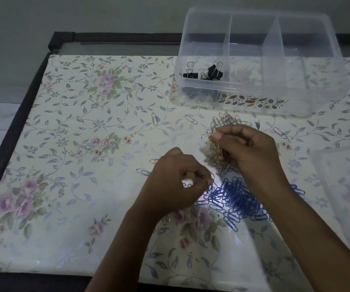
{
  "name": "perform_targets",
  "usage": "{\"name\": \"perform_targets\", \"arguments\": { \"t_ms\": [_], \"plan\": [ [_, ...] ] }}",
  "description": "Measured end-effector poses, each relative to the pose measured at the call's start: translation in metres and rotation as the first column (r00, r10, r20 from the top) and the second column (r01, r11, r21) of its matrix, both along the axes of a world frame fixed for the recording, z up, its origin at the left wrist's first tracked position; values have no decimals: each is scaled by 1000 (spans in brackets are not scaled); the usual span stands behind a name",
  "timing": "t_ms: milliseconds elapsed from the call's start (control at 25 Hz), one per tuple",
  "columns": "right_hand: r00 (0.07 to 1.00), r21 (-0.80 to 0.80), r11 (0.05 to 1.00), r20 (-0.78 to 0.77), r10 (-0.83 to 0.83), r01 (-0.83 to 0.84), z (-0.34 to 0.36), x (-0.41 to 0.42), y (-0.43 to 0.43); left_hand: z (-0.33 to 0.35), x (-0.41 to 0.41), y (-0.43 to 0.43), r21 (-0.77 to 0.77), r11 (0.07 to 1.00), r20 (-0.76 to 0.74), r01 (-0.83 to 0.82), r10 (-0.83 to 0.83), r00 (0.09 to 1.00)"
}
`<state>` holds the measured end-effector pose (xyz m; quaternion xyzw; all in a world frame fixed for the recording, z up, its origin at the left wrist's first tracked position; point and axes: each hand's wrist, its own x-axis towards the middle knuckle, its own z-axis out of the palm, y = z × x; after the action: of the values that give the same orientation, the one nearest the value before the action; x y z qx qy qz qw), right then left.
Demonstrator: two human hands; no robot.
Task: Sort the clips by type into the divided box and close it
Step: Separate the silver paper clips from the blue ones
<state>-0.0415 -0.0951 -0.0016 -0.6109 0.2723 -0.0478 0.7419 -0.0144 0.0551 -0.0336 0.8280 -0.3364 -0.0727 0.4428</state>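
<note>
Clips — silver — bunched in right hand; left hand pinches one.

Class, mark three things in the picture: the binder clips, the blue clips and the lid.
binder clips (214, 70), head view, black body of one clip.
blue clips (239, 199), head view, middle of the pile.
lid (347, 186), head view, its clear top face.

A home, likely (flowered tablecloth on the table).
</note>
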Motion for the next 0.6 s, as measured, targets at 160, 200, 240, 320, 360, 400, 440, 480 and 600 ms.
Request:
{"name": "perform_targets", "arguments": {
  "t_ms": [160,200,240,320,360,400,440,480,600],
  "plan": [
    [996,-87,994,50,67,-63,-1,-2,0,1,3,-1,-44,991,115,-125,130,985],
    [993,-119,989,62,100,-93,0,-3,1,2,6,0,-100,972,75,-211,218,973],
    [988,-139,983,71,134,-123,0,-4,1,4,7,0,-152,946,-8,-287,290,957],
    [974,-163,967,84,210,-195,-1,-4,2,5,9,-1,-199,915,-152,-351,325,933],
    [966,-181,958,88,242,-223,-2,-5,3,6,8,-2,-200,918,-160,-343,315,936],
    [962,-198,952,93,256,-234,-4,-5,4,5,7,-3,-198,924,-149,-329,303,941],
    [964,-208,952,97,247,-223,-5,-5,5,5,7,-3,-198,926,-143,-322,297,944],
    [970,-212,957,99,223,-199,-7,-4,5,5,8,-3,-203,924,-152,-323,296,943],
    [972,-161,970,124,202,-181,-7,-3,4,5,10,0,-217,911,-184,-350,314,931]
  ]
}}
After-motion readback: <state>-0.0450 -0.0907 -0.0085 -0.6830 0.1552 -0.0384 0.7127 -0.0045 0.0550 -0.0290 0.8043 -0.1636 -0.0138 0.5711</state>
